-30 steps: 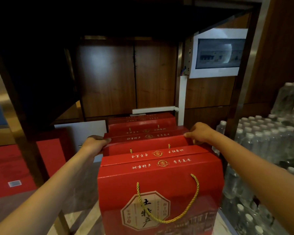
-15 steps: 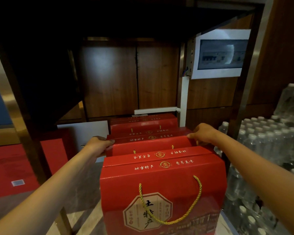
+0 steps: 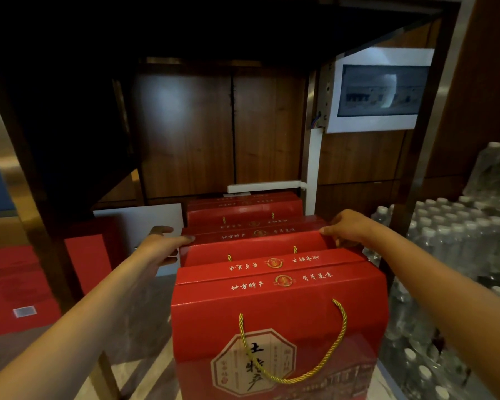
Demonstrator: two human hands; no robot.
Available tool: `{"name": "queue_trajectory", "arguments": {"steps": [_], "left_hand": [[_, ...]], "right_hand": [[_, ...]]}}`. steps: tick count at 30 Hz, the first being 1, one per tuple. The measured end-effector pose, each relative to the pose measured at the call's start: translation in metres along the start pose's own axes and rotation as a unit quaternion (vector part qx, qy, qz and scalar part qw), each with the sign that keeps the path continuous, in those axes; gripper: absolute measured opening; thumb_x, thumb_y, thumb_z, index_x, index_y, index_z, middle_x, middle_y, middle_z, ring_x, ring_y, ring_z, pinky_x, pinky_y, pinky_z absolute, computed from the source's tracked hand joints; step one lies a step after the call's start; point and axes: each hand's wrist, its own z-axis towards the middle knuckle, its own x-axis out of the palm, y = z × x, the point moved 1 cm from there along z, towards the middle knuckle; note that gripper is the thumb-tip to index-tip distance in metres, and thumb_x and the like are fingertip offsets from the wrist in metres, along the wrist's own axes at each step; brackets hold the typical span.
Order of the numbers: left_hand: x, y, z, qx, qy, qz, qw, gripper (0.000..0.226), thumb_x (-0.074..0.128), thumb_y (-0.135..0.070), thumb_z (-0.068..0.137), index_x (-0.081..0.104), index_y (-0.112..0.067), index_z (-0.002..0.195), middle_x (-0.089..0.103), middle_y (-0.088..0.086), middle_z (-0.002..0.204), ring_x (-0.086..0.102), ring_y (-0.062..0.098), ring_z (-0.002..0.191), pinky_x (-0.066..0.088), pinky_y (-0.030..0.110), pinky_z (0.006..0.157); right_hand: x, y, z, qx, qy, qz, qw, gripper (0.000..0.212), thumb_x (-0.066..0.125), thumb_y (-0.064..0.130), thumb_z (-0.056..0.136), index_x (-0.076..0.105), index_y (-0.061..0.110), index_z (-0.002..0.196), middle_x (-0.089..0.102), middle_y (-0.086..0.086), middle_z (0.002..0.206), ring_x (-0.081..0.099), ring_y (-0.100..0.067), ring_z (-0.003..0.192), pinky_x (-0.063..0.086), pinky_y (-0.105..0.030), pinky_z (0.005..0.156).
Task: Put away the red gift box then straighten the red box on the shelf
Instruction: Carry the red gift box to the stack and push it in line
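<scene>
A row of red gift boxes runs away from me under a dark wooden shelf. The nearest box (image 3: 277, 321) faces me with a gold rope handle and an octagonal label. Behind it stands a second red box (image 3: 254, 249), and my hands are on its upper corners. My left hand (image 3: 162, 243) has its fingers spread against the left end. My right hand (image 3: 344, 226) curls over the right top corner. Further red boxes (image 3: 243, 212) line up behind it toward the back wall.
Shrink-wrapped packs of water bottles (image 3: 451, 255) are stacked close on the right. A white panel (image 3: 139, 220) and flat red boxes (image 3: 18, 287) lie on the floor at left. A wooden post (image 3: 41, 197) stands at left, an electrical panel (image 3: 378, 90) on the back wall.
The view has shifted slightly. My left hand has loosened, its fingers now spread against the box's left end. My right hand stays on the right corner.
</scene>
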Motion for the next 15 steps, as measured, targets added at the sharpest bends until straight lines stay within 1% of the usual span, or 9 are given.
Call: {"name": "queue_trajectory", "arguments": {"steps": [2,4,5,7,9,11,12,15], "left_hand": [[-0.003,-0.002,0.008,0.000,0.002,0.022,1.000,0.055,0.073,-0.032,0.074,0.051,-0.010,0.120,0.062,0.012,0.112,0.059,0.026,0.101,0.047,0.028,0.067],[-0.002,-0.007,0.016,0.006,0.009,0.048,0.999,0.057,0.069,-0.034,0.078,0.052,-0.007,0.126,0.060,0.012,0.117,0.058,0.026,0.104,0.048,0.030,0.073],[-0.001,-0.011,0.020,0.013,0.002,0.063,0.998,0.056,0.067,-0.032,0.080,0.052,-0.005,0.126,0.059,0.012,0.117,0.056,0.026,0.104,0.048,0.032,0.076],[0.002,-0.022,0.026,0.024,-0.005,0.109,0.994,0.048,0.063,-0.029,0.085,0.054,-0.001,0.123,0.057,0.013,0.115,0.054,0.025,0.100,0.048,0.034,0.083],[0.005,-0.031,0.032,0.036,0.011,0.181,0.983,0.040,0.058,-0.028,0.088,0.058,-0.002,0.117,0.059,0.014,0.119,0.053,0.024,0.098,0.048,0.034,0.084],[0.009,-0.039,0.038,0.052,0.039,0.258,0.964,0.037,0.055,-0.031,0.089,0.060,-0.005,0.115,0.061,0.013,0.118,0.053,0.022,0.097,0.046,0.032,0.081],[0.010,-0.042,0.041,0.058,0.049,0.285,0.956,0.037,0.054,-0.033,0.089,0.059,-0.007,0.115,0.061,0.011,0.117,0.052,0.021,0.096,0.047,0.032,0.081],[0.015,-0.053,0.046,0.071,0.068,0.317,0.943,0.041,0.054,-0.036,0.088,0.054,-0.012,0.121,0.059,0.007,0.118,0.052,0.021,0.097,0.046,0.033,0.079]], "right_hand": [[0.000,0.001,0.001,0.008,0.003,0.003,1.000,0.035,0.060,0.027,0.089,0.062,-0.002,0.109,0.060,-0.006,0.070,0.056,-0.015,0.062,0.046,-0.024,0.059],[-0.001,0.002,0.004,0.014,0.002,0.006,1.000,0.038,0.060,0.027,0.088,0.059,-0.003,0.111,0.064,-0.008,0.077,0.058,-0.016,0.063,0.048,-0.025,0.058],[-0.001,0.003,0.005,0.015,0.001,0.005,1.000,0.035,0.060,0.027,0.089,0.060,-0.002,0.109,0.065,-0.010,0.081,0.060,-0.016,0.065,0.049,-0.025,0.059],[-0.003,0.007,0.007,0.016,-0.001,0.000,1.000,0.026,0.057,0.028,0.090,0.062,0.003,0.094,0.065,-0.010,0.083,0.061,-0.017,0.068,0.051,-0.025,0.060],[-0.007,0.012,0.007,0.018,-0.007,-0.006,1.000,0.024,0.056,0.028,0.091,0.062,0.006,0.083,0.063,-0.006,0.075,0.060,-0.015,0.066,0.050,-0.024,0.058],[-0.010,0.015,0.011,0.016,-0.013,-0.012,1.000,0.028,0.057,0.029,0.090,0.063,0.001,0.092,0.062,-0.005,0.075,0.059,-0.016,0.067,0.050,-0.025,0.059],[-0.011,0.018,0.014,0.017,-0.012,-0.017,1.000,0.032,0.059,0.030,0.089,0.063,0.000,0.099,0.063,-0.006,0.079,0.060,-0.018,0.071,0.050,-0.026,0.062],[-0.016,0.031,0.024,0.022,-0.003,-0.040,0.999,0.041,0.060,0.031,0.088,0.059,0.001,0.116,0.065,-0.013,0.106,0.063,-0.026,0.095,0.052,-0.032,0.073]]}}
